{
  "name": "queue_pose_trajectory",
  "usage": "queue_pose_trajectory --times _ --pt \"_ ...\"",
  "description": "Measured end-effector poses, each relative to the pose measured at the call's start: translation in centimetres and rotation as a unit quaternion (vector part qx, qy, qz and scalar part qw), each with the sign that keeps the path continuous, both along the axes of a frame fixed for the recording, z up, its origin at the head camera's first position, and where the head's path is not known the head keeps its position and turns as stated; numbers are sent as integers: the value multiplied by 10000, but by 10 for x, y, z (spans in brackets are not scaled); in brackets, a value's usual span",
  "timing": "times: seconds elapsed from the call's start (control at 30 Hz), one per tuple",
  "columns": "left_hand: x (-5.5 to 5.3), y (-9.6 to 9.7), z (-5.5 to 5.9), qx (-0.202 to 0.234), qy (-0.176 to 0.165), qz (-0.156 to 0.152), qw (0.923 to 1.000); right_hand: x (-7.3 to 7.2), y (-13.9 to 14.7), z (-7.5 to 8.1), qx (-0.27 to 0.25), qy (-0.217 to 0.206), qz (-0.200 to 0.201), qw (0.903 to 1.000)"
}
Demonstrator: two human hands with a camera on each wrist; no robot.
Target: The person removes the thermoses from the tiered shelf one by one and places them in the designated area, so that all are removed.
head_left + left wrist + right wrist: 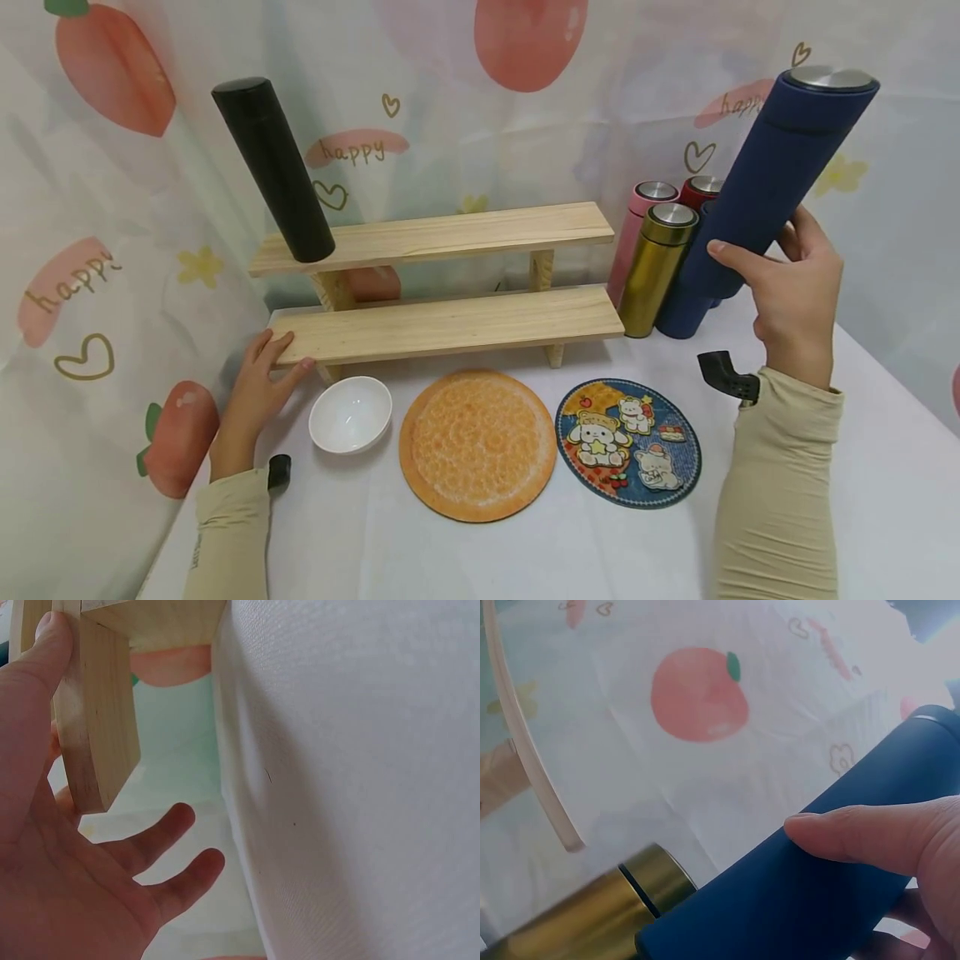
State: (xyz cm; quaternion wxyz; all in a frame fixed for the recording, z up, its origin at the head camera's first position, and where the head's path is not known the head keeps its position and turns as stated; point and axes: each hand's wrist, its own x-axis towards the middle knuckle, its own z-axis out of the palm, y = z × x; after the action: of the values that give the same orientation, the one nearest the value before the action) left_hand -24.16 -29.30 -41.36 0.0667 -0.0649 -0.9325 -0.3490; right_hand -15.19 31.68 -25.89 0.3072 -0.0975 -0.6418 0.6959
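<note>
A dark blue thermos point(780, 158) with a silver lid top tilts in the air at the right, gripped low by my right hand point(802, 292). In the right wrist view my thumb lies along its side, and its bottom overlaps the gold thermos point(592, 915). My left hand point(258, 379) holds the left end of the lower board of a two-tier wooden shelf point(450, 327). In the left wrist view the thumb is on the board's edge point(82, 750), two fingers pass behind it, and the other two stick out free. A black thermos point(277, 175) stands on the upper board's left end.
Pink point(639, 233), red point(699, 192) and other blue thermoses point(682, 308) stand grouped right of the shelf. In front are a white bowl point(350, 415), a round orange mat point(480, 446) and a round cartoon mat point(630, 443). A printed curtain point(450, 58) hangs behind.
</note>
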Motion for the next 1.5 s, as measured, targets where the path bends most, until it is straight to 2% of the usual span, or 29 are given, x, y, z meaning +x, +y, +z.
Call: queue_pose_trajectory --times 0.23,0.4,0.67,0.8,1.1,1.27,1.5 --pt "1 1 2 -29 -45 12 10000 4 21 -2 -314 321 -349 9984" --pt "2 2 2 -58 -43 -6 10000 4 37 -8 -359 354 -532 9973" --pt "3 1 1 -51 -72 28 10000 4 51 -17 -570 299 -660 9957" --pt "3 2 0 -59 -84 28 9999 3 56 -21 -490 73 -842 9952" --pt "4 3 1 -127 -199 71 9997 -11 79 -51 -388 -431 -953 9938" --pt "4 3 1 -134 -242 73 9996 -19 88 -67 -386 -423 -870 9946" --pt "3 3 1 -121 -182 94 9997 -27 97 -83 -289 -617 -829 9942"
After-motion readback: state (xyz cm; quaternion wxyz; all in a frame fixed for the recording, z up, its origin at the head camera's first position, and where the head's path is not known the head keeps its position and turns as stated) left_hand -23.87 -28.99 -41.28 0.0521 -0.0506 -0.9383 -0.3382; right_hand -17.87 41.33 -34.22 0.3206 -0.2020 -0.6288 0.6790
